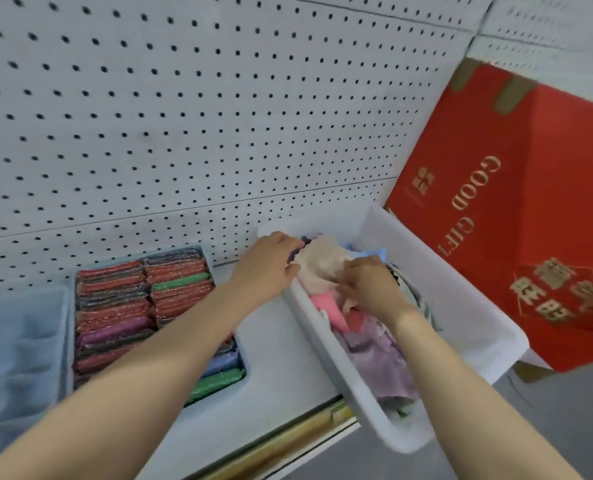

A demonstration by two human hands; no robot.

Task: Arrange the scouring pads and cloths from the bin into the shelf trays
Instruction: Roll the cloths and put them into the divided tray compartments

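A white plastic bin (475, 306) sits on the shelf at the right, holding loose cloths: cream (322, 261), pink (329, 308) and lilac (381, 362). My left hand (267, 265) reaches over the bin's near rim and grips a dark item at the bin's far end beside the cream cloth. My right hand (371, 285) is inside the bin, fingers curled into the cream and pink cloths. A tray of glittery scouring pads (128, 306) in red, green, purple and blue stands left of the bin, packed in rows.
A pale blue tray (18, 348) of folded blue cloths stands at the far left. White pegboard (184, 116) backs the shelf. A red gift box (516, 216) leans behind the bin at the right. The shelf's front edge (288, 441) runs below.
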